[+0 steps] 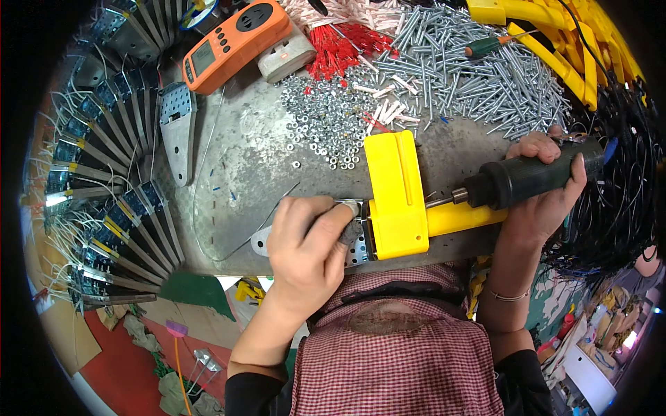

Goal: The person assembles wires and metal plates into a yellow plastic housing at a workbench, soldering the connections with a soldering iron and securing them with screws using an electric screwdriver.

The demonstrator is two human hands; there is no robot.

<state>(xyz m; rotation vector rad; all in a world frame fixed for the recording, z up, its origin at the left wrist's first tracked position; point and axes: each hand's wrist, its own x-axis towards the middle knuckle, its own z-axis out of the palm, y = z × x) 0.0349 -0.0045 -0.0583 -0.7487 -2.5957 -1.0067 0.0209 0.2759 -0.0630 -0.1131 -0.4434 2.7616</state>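
A yellow plastic housing with a handle point(395, 187) lies at the near edge of the table. My right hand point(544, 197) is wrapped round a dark electric screwdriver point(510, 182), its bit pointing left with the tip at the housing's right side. On the other side, my left hand point(305, 239) is closed, fingertips pressed on a perforated metal plate point(358, 253) against the housing. The plate's rounded end point(259, 243) sticks out beyond the hand; most of it is hidden under my fingers. Whether a nut sits under the fingertips cannot be seen.
Nuts point(319, 125), long screws point(458, 76) and red-and-white wire pieces point(347, 48) lie in heaps behind. An orange meter point(236, 45) stands at the back left. Metal plates with circuit boards point(125, 236) line the left; black cables point(603, 208) and yellow housings point(555, 28) crowd the right.
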